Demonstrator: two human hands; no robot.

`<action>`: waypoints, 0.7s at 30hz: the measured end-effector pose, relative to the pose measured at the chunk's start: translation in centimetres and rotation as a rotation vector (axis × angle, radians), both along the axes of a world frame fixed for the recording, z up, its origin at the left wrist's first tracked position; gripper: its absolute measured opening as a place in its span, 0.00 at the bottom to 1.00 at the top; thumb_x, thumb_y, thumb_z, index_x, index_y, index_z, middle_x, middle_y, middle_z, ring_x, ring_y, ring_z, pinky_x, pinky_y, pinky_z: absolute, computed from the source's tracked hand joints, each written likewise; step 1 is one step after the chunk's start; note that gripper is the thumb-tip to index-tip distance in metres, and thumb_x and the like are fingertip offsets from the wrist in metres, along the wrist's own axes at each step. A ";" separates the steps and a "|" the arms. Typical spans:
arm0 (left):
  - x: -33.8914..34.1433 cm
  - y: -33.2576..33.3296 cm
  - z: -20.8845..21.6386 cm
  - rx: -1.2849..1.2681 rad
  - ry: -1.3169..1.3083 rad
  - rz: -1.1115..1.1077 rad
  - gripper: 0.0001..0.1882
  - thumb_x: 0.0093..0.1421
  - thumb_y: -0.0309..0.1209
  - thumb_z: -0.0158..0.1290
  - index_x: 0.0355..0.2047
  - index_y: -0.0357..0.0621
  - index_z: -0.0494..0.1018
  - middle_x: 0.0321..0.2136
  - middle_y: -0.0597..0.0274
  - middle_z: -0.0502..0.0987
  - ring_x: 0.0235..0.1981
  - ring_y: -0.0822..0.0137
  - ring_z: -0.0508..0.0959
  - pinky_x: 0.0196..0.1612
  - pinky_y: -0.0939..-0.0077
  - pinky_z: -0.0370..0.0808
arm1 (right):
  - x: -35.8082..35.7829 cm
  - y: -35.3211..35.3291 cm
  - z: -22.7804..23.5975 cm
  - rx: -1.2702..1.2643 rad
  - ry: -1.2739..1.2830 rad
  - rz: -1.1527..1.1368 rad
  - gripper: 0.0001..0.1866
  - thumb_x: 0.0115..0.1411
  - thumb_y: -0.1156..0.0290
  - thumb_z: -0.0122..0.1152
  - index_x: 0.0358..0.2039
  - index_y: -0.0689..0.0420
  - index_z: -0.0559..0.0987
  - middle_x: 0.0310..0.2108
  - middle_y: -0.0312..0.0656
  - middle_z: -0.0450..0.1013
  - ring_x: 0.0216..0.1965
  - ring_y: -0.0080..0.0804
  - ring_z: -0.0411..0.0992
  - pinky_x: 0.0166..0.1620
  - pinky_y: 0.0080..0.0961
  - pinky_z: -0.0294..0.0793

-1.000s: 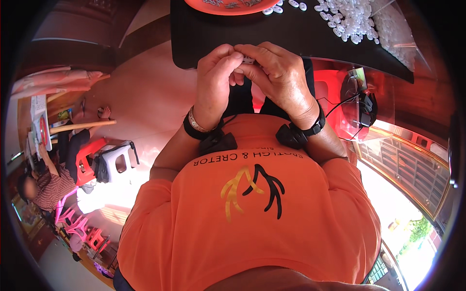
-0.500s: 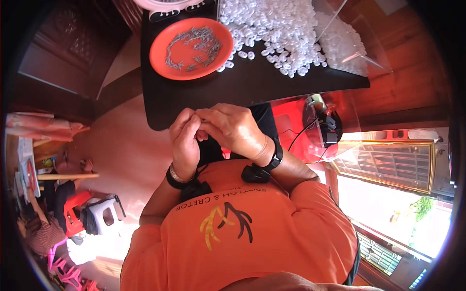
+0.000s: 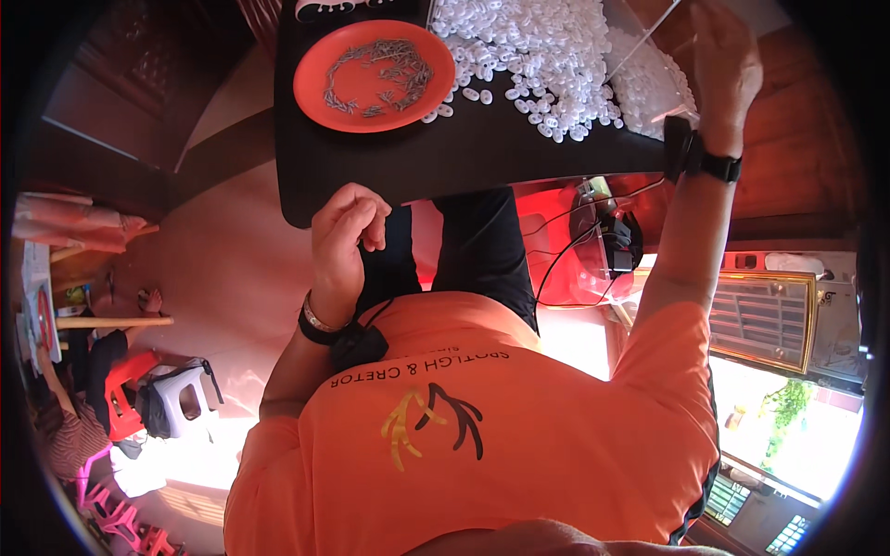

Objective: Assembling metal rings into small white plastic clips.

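Near the front edge of the black table, my left hand (image 3: 349,236) is held up with its fingers curled in and closed. Whatever may lie between those fingers is hidden. My right hand (image 3: 728,69) is stretched out to the far right, beside a clear plastic container (image 3: 640,42) with white pieces in it; its fingertips are too unclear to read. A heap of small white oval plastic pieces (image 3: 556,65) with holes spreads over the table. Left of it stands an orange-red plate (image 3: 311,93) with many small thin grey metal pieces (image 3: 408,69) scattered in a ring.
The black table (image 3: 371,167) ends just ahead of me. A red stool (image 3: 556,278) with a clear box of dark devices and cables (image 3: 616,241) stands below its right side. On the left are a light stool (image 3: 190,398) and another person (image 3: 83,435).
My hands, together in front of me before, are now apart. The right one has swung far out to the right beside the clear container; the left has stayed near its place, fingers curled.
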State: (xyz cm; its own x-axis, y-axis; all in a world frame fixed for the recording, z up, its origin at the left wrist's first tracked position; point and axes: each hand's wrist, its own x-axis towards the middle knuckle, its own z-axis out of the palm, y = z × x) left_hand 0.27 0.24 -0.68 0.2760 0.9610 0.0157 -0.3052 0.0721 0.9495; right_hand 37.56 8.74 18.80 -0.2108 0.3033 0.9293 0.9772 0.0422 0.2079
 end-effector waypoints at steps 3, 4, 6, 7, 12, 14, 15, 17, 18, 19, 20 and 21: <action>-0.1 0.1 0.0 0.001 0.026 0.019 0.11 0.59 0.31 0.42 0.26 0.36 0.70 0.15 0.67 0.66 0.16 0.78 0.64 0.21 0.84 0.58 | -3.0 0.3 -2.2 -0.292 0.209 0.166 0.06 0.52 0.75 0.60 0.31 0.62 0.79 0.28 0.46 0.74 0.30 0.43 0.74 0.33 0.29 0.73; -0.1 0.1 0.1 0.000 0.026 0.014 0.11 0.59 0.31 0.42 0.26 0.36 0.70 0.15 0.67 0.66 0.16 0.78 0.64 0.21 0.84 0.58 | -3.6 0.7 -3.8 -0.257 0.038 0.208 0.07 0.52 0.72 0.58 0.29 0.61 0.79 0.28 0.49 0.75 0.30 0.45 0.74 0.32 0.33 0.73; 0.1 0.3 0.1 0.020 0.061 -0.033 0.13 0.61 0.34 0.41 0.27 0.37 0.69 0.15 0.67 0.64 0.16 0.77 0.64 0.20 0.85 0.57 | -4.4 2.1 -7.3 -0.384 0.009 0.227 0.07 0.53 0.72 0.57 0.32 0.60 0.79 0.30 0.48 0.75 0.32 0.45 0.74 0.34 0.33 0.73; -0.4 0.0 0.0 0.015 0.076 -0.004 0.13 0.61 0.34 0.41 0.27 0.37 0.69 0.15 0.67 0.64 0.16 0.77 0.64 0.20 0.85 0.57 | -5.5 3.8 -9.5 -0.510 -0.014 0.294 0.08 0.54 0.72 0.57 0.34 0.58 0.79 0.32 0.47 0.75 0.34 0.44 0.74 0.36 0.33 0.73; -0.6 -0.1 0.0 0.021 0.096 -0.020 0.13 0.61 0.33 0.41 0.26 0.37 0.69 0.14 0.67 0.64 0.16 0.77 0.64 0.20 0.85 0.58 | -7.9 7.9 -14.8 -0.892 -0.163 0.338 0.16 0.54 0.76 0.52 0.43 0.51 0.77 0.41 0.42 0.73 0.42 0.44 0.71 0.44 0.37 0.73; -0.5 -0.1 0.0 0.012 0.085 -0.031 0.13 0.61 0.33 0.41 0.26 0.36 0.69 0.14 0.67 0.64 0.16 0.77 0.64 0.20 0.85 0.58 | -8.2 8.4 -15.6 -0.968 -0.268 0.144 0.18 0.53 0.79 0.50 0.43 0.51 0.78 0.41 0.42 0.72 0.44 0.43 0.71 0.44 0.35 0.74; -0.6 -0.1 0.0 0.002 0.075 -0.038 0.14 0.61 0.34 0.41 0.26 0.36 0.69 0.14 0.67 0.64 0.16 0.77 0.63 0.20 0.84 0.58 | -8.6 8.4 -16.0 -0.958 -0.238 0.182 0.18 0.52 0.80 0.49 0.42 0.51 0.78 0.39 0.42 0.72 0.43 0.43 0.72 0.44 0.35 0.74; -0.8 0.0 -0.1 -0.007 0.075 -0.038 0.14 0.61 0.33 0.41 0.26 0.36 0.69 0.14 0.67 0.64 0.16 0.77 0.63 0.20 0.84 0.59 | -8.6 8.1 -16.4 -0.939 -0.250 0.207 0.17 0.52 0.80 0.49 0.41 0.51 0.78 0.39 0.42 0.72 0.43 0.43 0.72 0.43 0.35 0.74; -0.9 -0.1 -0.1 -0.011 0.079 -0.047 0.14 0.61 0.33 0.41 0.26 0.36 0.69 0.14 0.67 0.64 0.15 0.77 0.63 0.20 0.84 0.59 | -8.5 7.7 -16.4 -0.917 -0.256 0.226 0.17 0.52 0.80 0.49 0.41 0.52 0.78 0.38 0.42 0.72 0.43 0.43 0.72 0.43 0.35 0.74; -1.0 0.0 -0.1 -0.015 0.076 -0.044 0.14 0.61 0.33 0.41 0.26 0.36 0.69 0.14 0.67 0.64 0.15 0.77 0.63 0.20 0.84 0.59 | -8.2 7.4 -16.4 -0.944 -0.256 0.266 0.15 0.52 0.80 0.49 0.39 0.53 0.78 0.37 0.42 0.72 0.41 0.43 0.72 0.42 0.35 0.74; -1.0 0.0 -0.1 -0.023 0.053 -0.050 0.13 0.60 0.33 0.42 0.26 0.36 0.70 0.14 0.67 0.65 0.16 0.77 0.63 0.21 0.84 0.59 | -8.0 7.2 -16.4 -0.948 -0.260 0.268 0.15 0.52 0.80 0.49 0.39 0.53 0.78 0.37 0.42 0.72 0.41 0.43 0.72 0.42 0.35 0.74; -1.0 0.1 -0.1 -0.030 0.032 -0.059 0.13 0.60 0.32 0.43 0.26 0.36 0.70 0.14 0.68 0.66 0.16 0.78 0.64 0.21 0.84 0.59 | -7.8 6.9 -16.4 -0.965 -0.269 0.285 0.14 0.52 0.80 0.50 0.38 0.53 0.78 0.37 0.42 0.72 0.40 0.43 0.73 0.41 0.36 0.74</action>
